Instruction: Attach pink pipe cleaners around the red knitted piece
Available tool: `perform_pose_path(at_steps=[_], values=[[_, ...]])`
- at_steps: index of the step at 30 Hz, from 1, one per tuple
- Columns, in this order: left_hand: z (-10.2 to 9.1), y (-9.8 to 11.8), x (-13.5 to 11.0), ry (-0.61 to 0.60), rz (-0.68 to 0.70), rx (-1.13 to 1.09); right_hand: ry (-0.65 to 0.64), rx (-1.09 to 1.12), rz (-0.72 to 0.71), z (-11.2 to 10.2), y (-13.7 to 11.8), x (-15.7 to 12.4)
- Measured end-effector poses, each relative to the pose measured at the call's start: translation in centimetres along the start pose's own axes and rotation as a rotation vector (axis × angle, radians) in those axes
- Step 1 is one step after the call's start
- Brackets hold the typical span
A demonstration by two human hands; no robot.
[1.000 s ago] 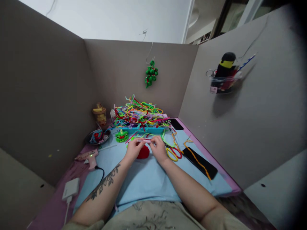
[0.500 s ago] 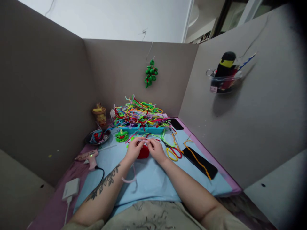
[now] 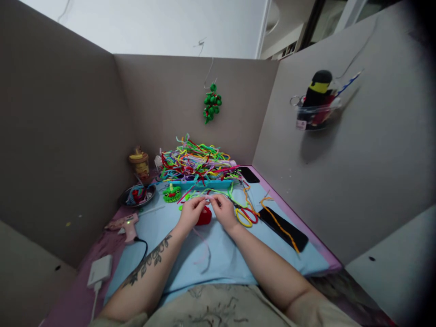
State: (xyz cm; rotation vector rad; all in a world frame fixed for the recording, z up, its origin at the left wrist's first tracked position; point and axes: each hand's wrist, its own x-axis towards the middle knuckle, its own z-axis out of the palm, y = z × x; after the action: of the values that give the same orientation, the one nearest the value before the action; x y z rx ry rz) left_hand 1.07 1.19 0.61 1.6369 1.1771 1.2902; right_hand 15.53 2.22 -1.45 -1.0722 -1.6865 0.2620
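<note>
**Both hands are pinching a pale pink strand (image 3: 207, 197) above a red piece**

The fingers of the left hand (image 3: 191, 212) and the right hand (image 3: 223, 212) are closing on the strand, thumb against forefinger, with the tips almost meeting. Whether they are bending, twisting or straightening it is not showing. A light, even pinch would probably be serving best here, since a strand this thin would likely be kinking under a hard squeeze. With the grips sitting so close together, any bend would be staying short and easy to control.

Below the left hand, a blurred tail of the strand is hanging toward the person. Keeping it clear of the wrists would be sparing it a snag. Just under the fingers, the red piece (image 3: 205, 217) is lying on the blue cloth (image 3: 238, 270), partly hidden; holding the strand above it would be avoiding pressing it.

Farther out, scissors (image 3: 245, 217) are resting beside the right hand, and a green piece (image 3: 172, 194) is sitting beyond the left. A pink glue gun (image 3: 130, 227) is lying at the left, its small light glowing, so the left forearm would be doing well to stay clear. Behind everything, a heap of coloured strands (image 3: 197, 159) is filling a blue tray (image 3: 218, 184) on the counter (image 3: 68, 302).
</note>
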Motion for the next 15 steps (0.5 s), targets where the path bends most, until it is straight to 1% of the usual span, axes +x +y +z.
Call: perform_pose_path(at_steps=[5, 11, 15], values=[[0.06, -0.18, 0.04, 0.016, -0.018, -0.069, 0.032, -0.018, -0.040, -0.14, -0.13, 0.02], [0.19, -0.39, 0.09, 0.009, 0.044, -0.134, 0.073, -0.104, -0.110, -0.05, 0.18, 0.08], [0.30, -0.58, 0.11, 0.064, 0.036, -0.124, 0.071, -0.146, -0.136, 0.22, 0.28, -0.06]])
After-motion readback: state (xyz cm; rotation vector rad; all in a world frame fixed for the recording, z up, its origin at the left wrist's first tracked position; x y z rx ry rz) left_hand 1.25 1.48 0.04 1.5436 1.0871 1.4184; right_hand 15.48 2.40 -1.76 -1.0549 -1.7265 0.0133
